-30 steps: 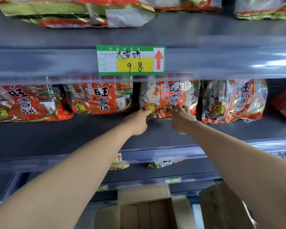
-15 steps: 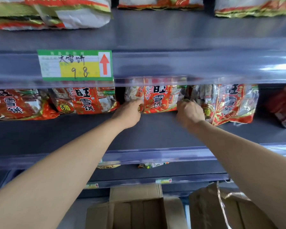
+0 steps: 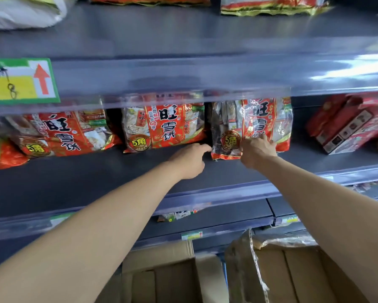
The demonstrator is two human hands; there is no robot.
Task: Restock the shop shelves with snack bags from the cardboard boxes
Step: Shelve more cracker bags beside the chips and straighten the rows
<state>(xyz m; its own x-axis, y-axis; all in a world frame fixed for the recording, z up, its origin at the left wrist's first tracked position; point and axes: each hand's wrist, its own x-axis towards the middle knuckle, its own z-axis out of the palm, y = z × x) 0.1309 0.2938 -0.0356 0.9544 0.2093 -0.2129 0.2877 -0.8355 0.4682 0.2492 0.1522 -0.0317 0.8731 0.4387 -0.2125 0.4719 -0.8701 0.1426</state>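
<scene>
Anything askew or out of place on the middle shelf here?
Yes. The red cardboard boxes at the grey shelf's right end lie tipped at an angle; the red-and-silver snack bag the right hand holds sits forward of its neighbours.

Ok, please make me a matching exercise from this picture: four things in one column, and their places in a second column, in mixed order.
Things:
1 price label
2 red cartons
3 cardboard box
4 right hand

Places:
A at the bottom of the view
B on the front of a snack bag
C on the upper shelf edge, far left
D on the middle shelf, far right

Pairs: 1-C, 2-D, 3-A, 4-B
</scene>
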